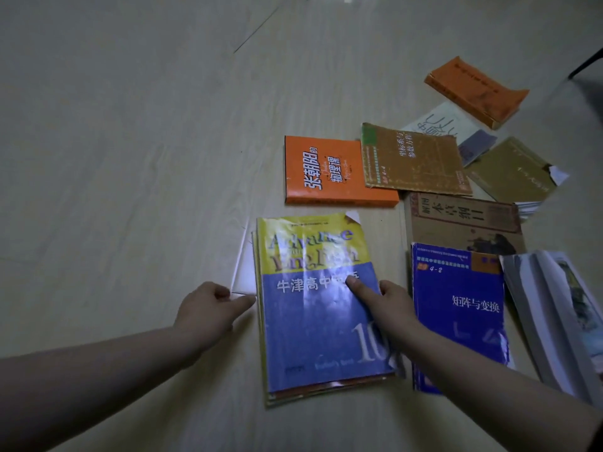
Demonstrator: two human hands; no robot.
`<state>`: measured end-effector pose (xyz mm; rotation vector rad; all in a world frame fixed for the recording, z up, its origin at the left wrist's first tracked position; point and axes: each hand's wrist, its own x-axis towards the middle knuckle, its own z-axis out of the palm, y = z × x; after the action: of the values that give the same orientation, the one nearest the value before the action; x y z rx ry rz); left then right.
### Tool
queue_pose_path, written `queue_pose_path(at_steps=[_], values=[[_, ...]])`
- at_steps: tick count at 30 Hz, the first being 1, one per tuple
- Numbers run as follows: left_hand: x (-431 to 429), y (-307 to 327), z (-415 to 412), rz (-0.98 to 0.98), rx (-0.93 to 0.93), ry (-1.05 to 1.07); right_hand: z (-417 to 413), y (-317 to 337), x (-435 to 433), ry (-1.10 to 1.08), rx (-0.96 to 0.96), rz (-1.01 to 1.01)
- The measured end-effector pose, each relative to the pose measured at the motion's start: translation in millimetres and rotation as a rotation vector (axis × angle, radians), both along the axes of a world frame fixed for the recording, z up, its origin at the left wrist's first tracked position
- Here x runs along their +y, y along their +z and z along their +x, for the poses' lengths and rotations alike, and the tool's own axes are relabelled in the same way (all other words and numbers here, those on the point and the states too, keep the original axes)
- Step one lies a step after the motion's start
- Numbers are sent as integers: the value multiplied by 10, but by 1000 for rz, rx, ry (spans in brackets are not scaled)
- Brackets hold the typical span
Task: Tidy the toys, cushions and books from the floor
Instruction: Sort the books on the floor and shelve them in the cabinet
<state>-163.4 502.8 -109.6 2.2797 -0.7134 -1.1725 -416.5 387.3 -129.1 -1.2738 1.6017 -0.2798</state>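
A small stack of books lies on the pale floor, topped by a blue and yellow English textbook (313, 308). My right hand (385, 305) grips the stack's right edge, thumb pressed on the blue cover. My left hand (208, 308) touches the stack's left edge with its thumb at a white sheet (244, 272) sticking out underneath; its fingers are curled. An orange book (323, 171) lies just beyond the stack, and a blue book (456, 314) lies to its right.
More books are scattered at the right: an olive-brown one (411, 158), a brown one (463, 223), a thick orange one (473, 89), a tan one (512, 171), a white one (447, 125) and an open one (554, 314). A dark furniture leg (587, 63) stands far right.
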Motion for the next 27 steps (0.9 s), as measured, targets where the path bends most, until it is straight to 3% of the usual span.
queue_pose_path(at_steps=[11, 19, 23, 27], values=[[-242, 20, -339, -47, 231, -163, 28, 40, 256, 35, -185, 173], [-380, 26, -310, -6, 323, -16, -14, 111, 233, -59, -350, 311], [-367, 15, -200, 10, 506, -28, -22, 190, 213, -17, -395, 290], [-415, 26, -216, -165, 372, -57, -35, 295, 127, -16, -439, 125]])
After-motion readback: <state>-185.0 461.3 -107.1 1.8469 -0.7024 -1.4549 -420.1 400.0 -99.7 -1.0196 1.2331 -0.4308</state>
